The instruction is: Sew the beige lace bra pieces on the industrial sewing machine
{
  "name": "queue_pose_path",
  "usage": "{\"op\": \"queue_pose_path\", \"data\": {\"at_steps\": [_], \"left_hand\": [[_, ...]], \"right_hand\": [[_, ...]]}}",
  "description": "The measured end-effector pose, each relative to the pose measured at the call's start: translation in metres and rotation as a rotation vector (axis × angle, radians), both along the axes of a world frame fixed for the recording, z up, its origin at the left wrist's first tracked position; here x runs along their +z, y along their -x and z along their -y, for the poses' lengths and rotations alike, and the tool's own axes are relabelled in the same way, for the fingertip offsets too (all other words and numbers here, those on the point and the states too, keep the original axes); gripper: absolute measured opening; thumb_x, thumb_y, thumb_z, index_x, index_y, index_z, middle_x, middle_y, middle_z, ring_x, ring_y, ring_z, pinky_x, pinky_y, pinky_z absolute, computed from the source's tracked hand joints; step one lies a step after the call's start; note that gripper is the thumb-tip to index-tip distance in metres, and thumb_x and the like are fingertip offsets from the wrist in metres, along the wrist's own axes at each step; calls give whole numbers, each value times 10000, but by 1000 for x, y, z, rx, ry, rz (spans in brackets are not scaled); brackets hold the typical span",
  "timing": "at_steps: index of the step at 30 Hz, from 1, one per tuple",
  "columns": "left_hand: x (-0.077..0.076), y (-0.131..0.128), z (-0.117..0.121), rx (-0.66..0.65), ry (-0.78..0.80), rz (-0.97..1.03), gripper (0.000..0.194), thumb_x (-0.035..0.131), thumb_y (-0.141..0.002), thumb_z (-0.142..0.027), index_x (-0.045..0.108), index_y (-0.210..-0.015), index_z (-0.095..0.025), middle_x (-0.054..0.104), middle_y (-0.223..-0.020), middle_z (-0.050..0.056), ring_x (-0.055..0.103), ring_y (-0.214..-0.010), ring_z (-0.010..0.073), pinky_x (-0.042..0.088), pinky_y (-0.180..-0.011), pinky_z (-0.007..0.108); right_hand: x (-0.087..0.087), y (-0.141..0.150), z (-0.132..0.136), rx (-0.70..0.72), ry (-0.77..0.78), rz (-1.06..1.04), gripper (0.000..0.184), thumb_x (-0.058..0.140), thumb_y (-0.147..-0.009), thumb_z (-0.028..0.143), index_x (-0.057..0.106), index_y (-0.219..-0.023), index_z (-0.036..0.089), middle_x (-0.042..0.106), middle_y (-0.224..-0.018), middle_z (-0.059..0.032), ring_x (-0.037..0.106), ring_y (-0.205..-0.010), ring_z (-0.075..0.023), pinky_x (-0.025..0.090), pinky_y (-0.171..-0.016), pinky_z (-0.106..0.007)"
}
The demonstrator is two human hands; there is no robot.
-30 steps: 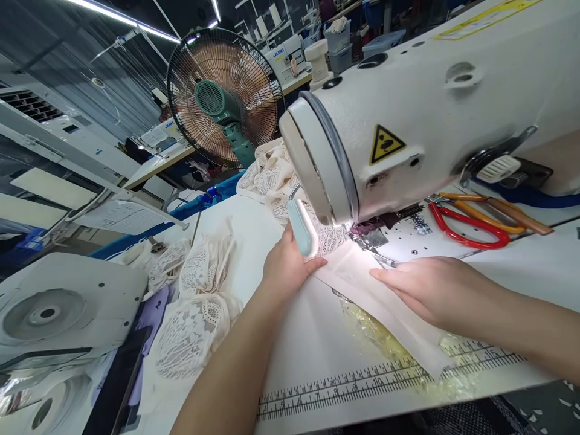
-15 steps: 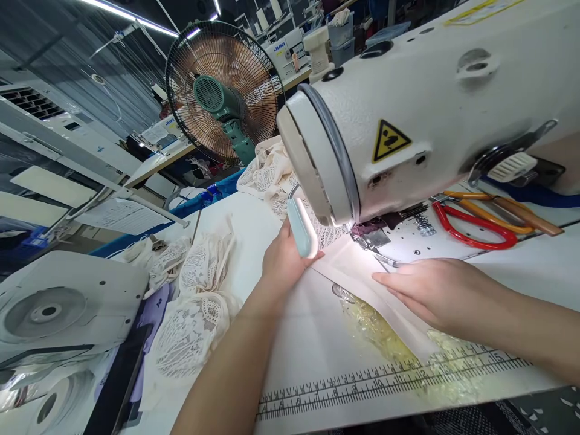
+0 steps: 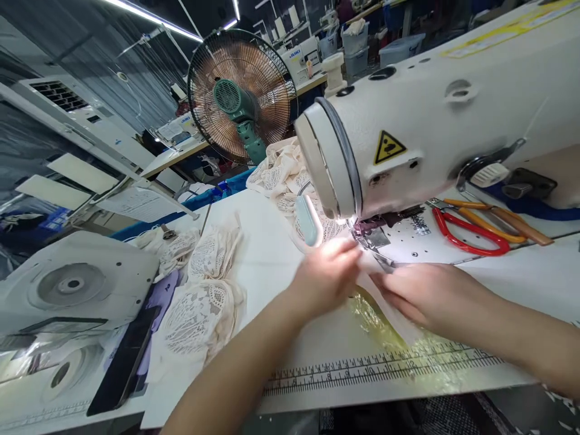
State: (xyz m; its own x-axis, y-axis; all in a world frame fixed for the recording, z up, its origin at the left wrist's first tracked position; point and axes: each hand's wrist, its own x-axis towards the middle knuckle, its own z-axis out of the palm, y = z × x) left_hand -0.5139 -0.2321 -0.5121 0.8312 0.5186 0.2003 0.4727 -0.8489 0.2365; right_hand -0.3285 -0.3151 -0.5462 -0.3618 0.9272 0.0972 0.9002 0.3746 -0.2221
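A strip of cream fabric (image 3: 394, 311) lies on the sewing table, running up to the presser foot (image 3: 369, 238) of a white sewing machine (image 3: 435, 127). My left hand (image 3: 328, 278) is blurred by motion just left of the presser foot, on the fabric's end; its fingers cannot be read. My right hand (image 3: 423, 293) lies flat on the fabric to the right, fingers stretched toward the foot. Under the fabric, yellowish worn tape (image 3: 385, 329) shows on the table.
Red-handled scissors (image 3: 469, 232) and orange-handled snips (image 3: 493, 212) lie behind the machine bed. Lace cups (image 3: 203, 302) are piled at left, more lace (image 3: 281, 172) behind the machine head. A fan (image 3: 242, 96) stands at the back. A ruler strip (image 3: 380, 368) runs along the table's front edge.
My left hand has moved right from beside the small lamp to the presser foot. The right hand stayed on the fabric. The view shifted slightly.
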Motion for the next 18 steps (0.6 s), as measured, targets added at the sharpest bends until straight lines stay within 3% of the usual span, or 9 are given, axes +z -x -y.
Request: {"op": "queue_pose_path", "data": {"at_steps": [2, 3, 5, 7, 10, 15, 18], "left_hand": [[0, -8, 20, -222, 23, -34, 358, 283, -938, -313, 589, -1007, -140, 608, -1092, 97, 606, -914, 163, 520, -738, 292], [-2, -10, 27, -259, 24, -67, 366, 293, -938, -330, 596, -994, -132, 620, -1045, 92, 616, -844, 156, 516, -684, 285], [-7, -11, 37, -258, 0, -151, 383, 326, -930, -379, 614, -972, -131, 631, -942, 76, 615, -730, 155, 493, -606, 291], [-13, -9, 42, -230, -34, -220, 398, 364, -911, -426, 634, -943, -136, 623, -894, 67, 597, -652, 151, 470, -582, 306], [-18, -5, 48, -191, -73, -260, 433, 392, -881, -491, 653, -872, -146, 607, -882, 64, 569, -606, 148, 445, -583, 330], [-19, -3, 60, -140, -173, -236, 423, 438, -848, -525, 649, -797, -163, 615, -904, 77, 557, -683, 186, 398, -572, 329], [-24, -3, 62, -204, -262, -160, 357, 487, -839, -474, 653, -789, -162, 633, -975, 86, 560, -906, 252, 428, -736, 390]], "right_hand": [[3, -1, 6, -13, 27, 27, 266, 404, -826, 224, 526, -590, 201, 596, -545, -30, 525, -471, -164, 185, -441, -263], [4, -2, 11, -15, 50, 35, 268, 410, -817, 218, 520, -573, 201, 598, -546, -32, 530, -469, -167, 197, -439, -261], [3, -8, 22, 11, 97, 32, 239, 403, -823, 213, 581, -664, 206, 610, -569, -27, 554, -494, -176, 238, -442, -258], [-1, -16, 34, 46, 110, 17, 265, 372, -858, 227, 633, -905, 219, 629, -614, -20, 585, -541, -188, 285, -454, -261], [-7, -28, 48, 72, 119, 28, 356, 324, -902, 267, 579, -1147, 231, 650, -679, -29, 614, -602, -202, 343, -480, -272], [-10, -33, 55, 77, 118, 40, 370, 286, -925, 265, 596, -1123, 224, 628, -667, -31, 607, -597, -199, 358, -483, -271], [-11, -31, 54, 83, 74, 51, 352, 305, -921, 253, 594, -1120, 217, 620, -650, -25, 598, -578, -190, 340, -476, -265]]}}
